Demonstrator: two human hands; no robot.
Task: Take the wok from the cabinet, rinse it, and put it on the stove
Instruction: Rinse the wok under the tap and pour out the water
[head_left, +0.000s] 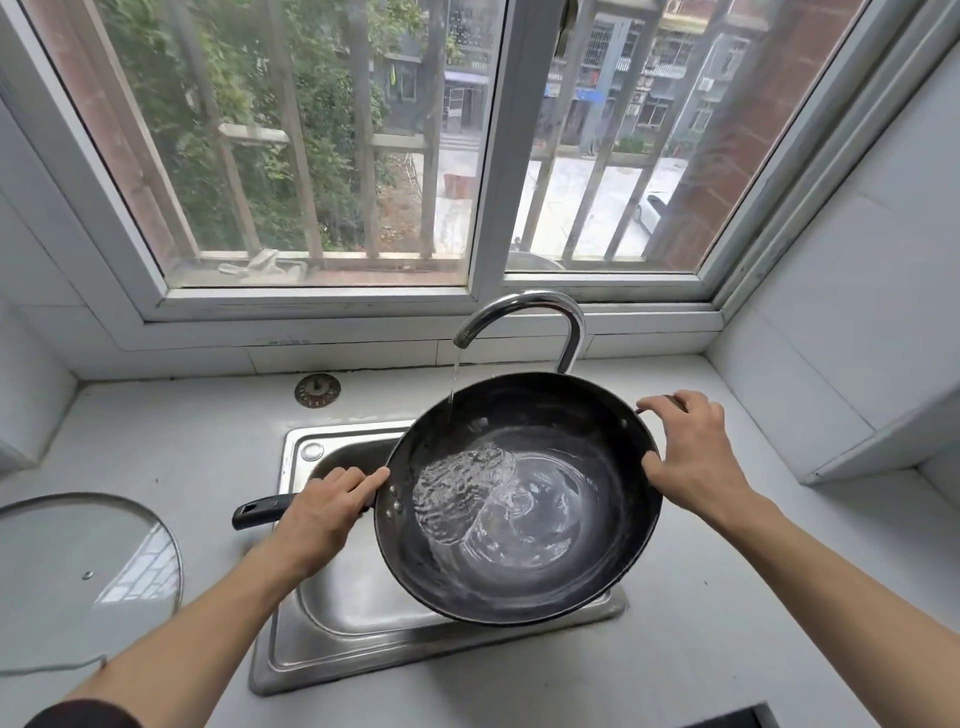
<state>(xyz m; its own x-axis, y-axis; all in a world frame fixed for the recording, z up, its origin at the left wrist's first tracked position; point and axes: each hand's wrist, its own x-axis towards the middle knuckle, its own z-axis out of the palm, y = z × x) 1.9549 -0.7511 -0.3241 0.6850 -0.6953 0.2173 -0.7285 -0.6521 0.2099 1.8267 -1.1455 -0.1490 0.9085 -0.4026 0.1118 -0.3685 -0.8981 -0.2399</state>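
If I tilt the wok (519, 499) too much, the water can spill on the counter (727, 597). It hangs over the sink (332, 613), under the tap (524, 322). My left hand (322, 512) grips its long handle, my right hand (688, 452) pinches the far-right rim.

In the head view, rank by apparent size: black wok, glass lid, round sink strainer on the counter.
1. Black wok, largest.
2. Clear glass lid, though cut off by the frame's left edge, so its rank against the wok is unsure.
3. Round metal sink strainer, clearly smallest.
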